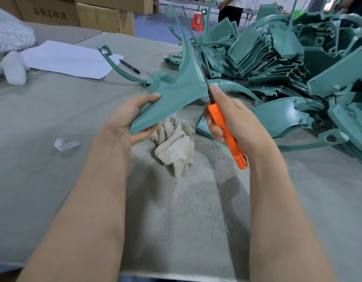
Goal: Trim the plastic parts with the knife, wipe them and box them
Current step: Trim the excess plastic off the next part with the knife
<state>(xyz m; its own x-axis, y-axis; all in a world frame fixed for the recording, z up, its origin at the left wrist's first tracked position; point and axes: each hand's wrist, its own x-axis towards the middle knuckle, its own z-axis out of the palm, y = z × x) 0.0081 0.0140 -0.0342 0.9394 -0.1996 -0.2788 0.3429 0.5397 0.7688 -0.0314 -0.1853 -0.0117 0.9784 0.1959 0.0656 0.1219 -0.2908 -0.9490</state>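
Trimming is the step in hand. The left hand (131, 119) grips the lower corner of a teal plastic part (176, 92), thumb on the near face and fingers behind it, holding it raised off the table (54, 180). From that hold the part fans up and away into a long thin curved arm. The right hand (237, 123) is clenched round the orange handle of the knife (222, 127), one fingertip pushed up beside the root of the blade. The blade lies against the part's edge on the side opposite the left hand's hold. The next move probably calls for drawing the blade along that edge at a shallow angle while the left hand keeps the thin panel from flexing, with its fingers out of the blade's line. Wiping and boxing are not yet done for this piece. The rag (174, 143) lies crumpled on the table directly beneath the held part, between the two wrists, with fine shavings (206, 192) just nearer the body. A pile of like parts (287, 58) sits beyond the knife hand. Far beyond the left hand stands a cardboard box (50, 11) printed with dark Chinese characters. The last three look like 工作台, and the first two are too blurred to read. No writing can be read on the knife.
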